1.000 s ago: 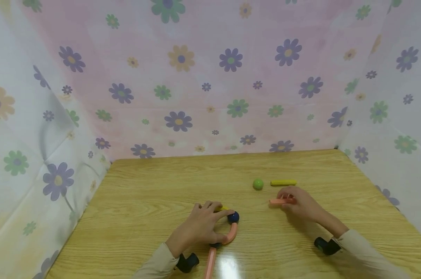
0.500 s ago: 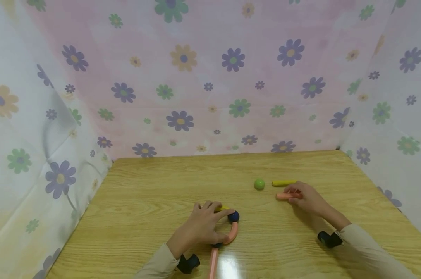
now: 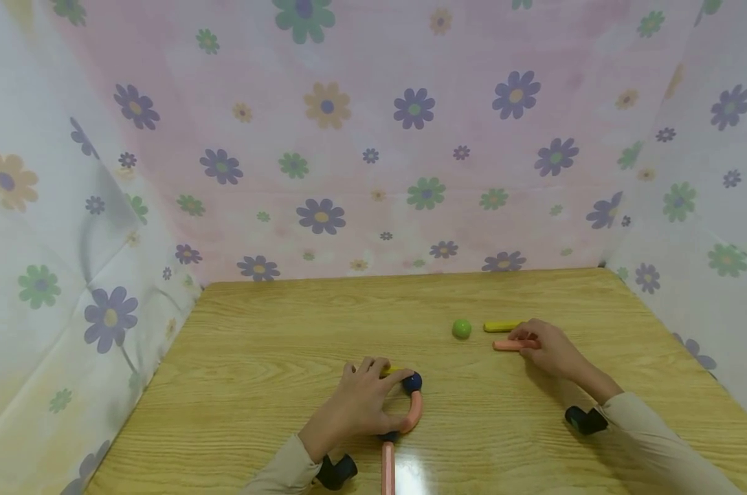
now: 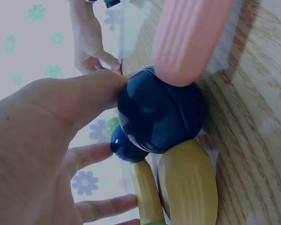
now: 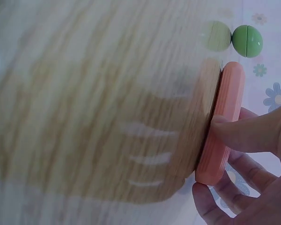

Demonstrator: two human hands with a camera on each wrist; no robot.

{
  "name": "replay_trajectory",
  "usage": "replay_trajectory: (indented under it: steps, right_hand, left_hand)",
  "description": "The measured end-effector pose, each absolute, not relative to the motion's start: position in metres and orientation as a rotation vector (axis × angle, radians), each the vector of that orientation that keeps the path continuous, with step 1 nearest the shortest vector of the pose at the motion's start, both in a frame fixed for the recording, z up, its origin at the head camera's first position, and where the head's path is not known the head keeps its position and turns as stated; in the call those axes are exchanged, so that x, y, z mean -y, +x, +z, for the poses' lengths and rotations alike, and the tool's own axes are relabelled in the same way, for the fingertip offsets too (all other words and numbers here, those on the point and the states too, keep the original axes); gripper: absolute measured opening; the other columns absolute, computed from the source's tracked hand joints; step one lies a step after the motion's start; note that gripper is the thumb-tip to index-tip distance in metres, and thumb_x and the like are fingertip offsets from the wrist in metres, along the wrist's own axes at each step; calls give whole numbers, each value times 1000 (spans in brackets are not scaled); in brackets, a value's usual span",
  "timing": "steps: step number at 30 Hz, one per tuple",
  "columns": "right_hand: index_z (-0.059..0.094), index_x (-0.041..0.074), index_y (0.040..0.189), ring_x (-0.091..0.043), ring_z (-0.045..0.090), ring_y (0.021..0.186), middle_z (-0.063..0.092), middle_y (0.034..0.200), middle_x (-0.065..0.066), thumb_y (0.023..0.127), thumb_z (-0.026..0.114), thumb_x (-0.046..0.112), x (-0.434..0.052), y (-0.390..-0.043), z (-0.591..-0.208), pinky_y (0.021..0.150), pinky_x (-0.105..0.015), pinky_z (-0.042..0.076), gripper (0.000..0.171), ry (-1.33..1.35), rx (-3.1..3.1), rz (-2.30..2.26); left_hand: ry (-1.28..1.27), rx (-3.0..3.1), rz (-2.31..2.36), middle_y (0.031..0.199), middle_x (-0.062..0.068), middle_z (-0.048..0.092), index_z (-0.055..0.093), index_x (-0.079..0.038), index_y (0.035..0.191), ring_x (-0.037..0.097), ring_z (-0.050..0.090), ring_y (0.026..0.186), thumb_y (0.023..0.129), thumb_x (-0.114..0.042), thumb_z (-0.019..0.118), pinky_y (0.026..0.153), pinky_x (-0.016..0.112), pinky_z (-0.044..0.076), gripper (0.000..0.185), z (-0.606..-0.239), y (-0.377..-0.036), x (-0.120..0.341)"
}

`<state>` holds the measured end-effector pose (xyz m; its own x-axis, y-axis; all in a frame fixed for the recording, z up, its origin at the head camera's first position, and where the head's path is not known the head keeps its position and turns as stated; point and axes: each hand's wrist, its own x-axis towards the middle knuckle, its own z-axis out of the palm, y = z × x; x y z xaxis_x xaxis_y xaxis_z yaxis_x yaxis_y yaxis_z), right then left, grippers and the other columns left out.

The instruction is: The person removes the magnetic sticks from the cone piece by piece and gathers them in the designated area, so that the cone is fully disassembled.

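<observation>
My left hand (image 3: 373,400) grips a chain of toy pieces on the wooden table (image 3: 274,357). Its fingers lie over a yellow piece (image 3: 393,370) and its thumb is against a dark ball (image 4: 161,112). The chain runs from a dark blue ball (image 3: 413,381) through a curved pink piece (image 3: 414,412) to a straight pink stick (image 3: 387,469). My right hand (image 3: 526,342) pinches a short pink stick (image 3: 508,346) flat on the table, thumb on top (image 5: 253,133). Just beyond it lie a yellow stick (image 3: 500,326) and a green ball (image 3: 462,328).
Flowered cloth walls (image 3: 373,172) close the table in at the back and on both sides. Black wrist-camera mounts (image 3: 583,419) sit at both sleeves. Bare wood spreads across the far left and middle of the table.
My right hand has slid the short pink stick away from me, up close to the yellow stick. The left hand has stayed put; the straight pink stick below it has swung a little more upright.
</observation>
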<state>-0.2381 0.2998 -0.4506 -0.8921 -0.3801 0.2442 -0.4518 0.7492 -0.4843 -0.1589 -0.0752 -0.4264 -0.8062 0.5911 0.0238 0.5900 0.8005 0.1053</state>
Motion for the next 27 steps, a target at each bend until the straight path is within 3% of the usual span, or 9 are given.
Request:
replay_trajectory:
  steps: [8, 19, 27]
  right_hand:
    - [69, 3, 94, -28, 58, 79, 64, 92, -12, 78, 66, -11, -304, -238, -450, 62, -39, 46, 22, 646, 2790, 856]
    - [69, 4, 92, -29, 59, 79, 63, 92, -12, 76, 67, -12, -305, -238, -452, 61, -38, 48, 23, 652, 2749, 853]
    - [69, 4, 90, -35, 59, 84, 63, 95, -14, 79, 64, -12, -303, -238, -447, 66, -47, 50, 20, 651, 2742, 857]
  left_hand:
    - [950, -2987, 186, 128, 8, 48, 41, -36, 142, 28, 48, 111, 80, -73, 51, 76, 50, 43, 73, -427, -160, 75]
    - [933, -2855, 210, 138, 8, 42, 35, -36, 146, 28, 43, 119, 81, -74, 48, 86, 49, 41, 77, -420, -162, 85]
    - [917, -2808, 281, 134, 9, 42, 35, -33, 147, 26, 43, 117, 79, -75, 51, 84, 44, 43, 81, -417, -163, 89]
